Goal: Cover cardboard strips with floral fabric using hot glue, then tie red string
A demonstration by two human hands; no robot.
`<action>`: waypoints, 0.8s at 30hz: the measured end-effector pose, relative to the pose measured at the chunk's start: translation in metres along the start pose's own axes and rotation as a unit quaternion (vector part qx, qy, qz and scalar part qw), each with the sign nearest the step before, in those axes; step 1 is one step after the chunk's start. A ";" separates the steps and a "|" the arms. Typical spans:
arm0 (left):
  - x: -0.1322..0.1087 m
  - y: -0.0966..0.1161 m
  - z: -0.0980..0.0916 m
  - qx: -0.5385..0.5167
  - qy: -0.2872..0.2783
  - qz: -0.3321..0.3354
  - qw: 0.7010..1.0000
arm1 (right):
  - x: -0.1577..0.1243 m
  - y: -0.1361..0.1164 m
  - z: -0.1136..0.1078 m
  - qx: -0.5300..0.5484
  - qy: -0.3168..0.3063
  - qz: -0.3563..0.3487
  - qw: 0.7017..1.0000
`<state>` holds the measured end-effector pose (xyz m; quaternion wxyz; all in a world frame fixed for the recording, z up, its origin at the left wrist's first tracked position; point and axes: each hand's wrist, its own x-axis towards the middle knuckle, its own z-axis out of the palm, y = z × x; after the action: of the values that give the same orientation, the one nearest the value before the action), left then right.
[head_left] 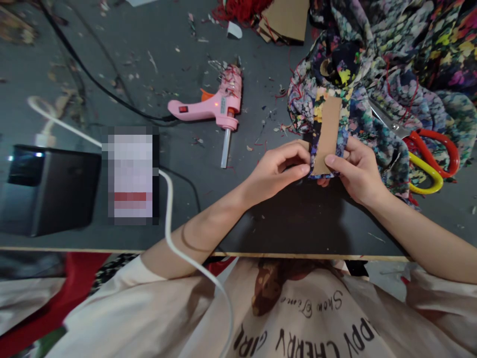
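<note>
Between my hands is a strip of cardboard lying on a piece of floral fabric, whose edges show around it. My right hand is closed on the lower right of this fabric-backed cardboard, thumb pressed on the brown face and fingers beneath. My left hand pinches the fabric's lower left corner between thumb and fingers; some of those fingers are hidden behind it. Beyond and to the right spreads a heap of floral cloth. Scissors with red and yellow handles lie on that cloth, right of my right hand.
A pink glue gun with a clear glue stick lies left of centre, its cord trailing away. Cardboard pieces and red thread sit at the back. On the left are a black box-shaped device, a blurred-out phone-like object and a white cable.
</note>
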<state>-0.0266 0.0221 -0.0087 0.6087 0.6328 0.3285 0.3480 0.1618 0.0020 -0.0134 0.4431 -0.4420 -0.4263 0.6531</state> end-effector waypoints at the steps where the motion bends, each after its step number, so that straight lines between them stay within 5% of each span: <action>1: 0.000 0.001 0.000 0.000 -0.001 -0.007 1.000 | 0.000 0.000 0.000 -0.001 0.003 0.001 1.000; 24: 0.002 0.002 0.004 0.105 0.020 0.000 0.994 | -0.008 -0.005 0.011 -0.070 0.050 -0.034 0.996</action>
<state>-0.0219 0.0215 -0.0071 0.5323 0.6863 0.3751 0.3239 0.1539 -0.0061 -0.0045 0.4537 -0.4897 -0.4627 0.5833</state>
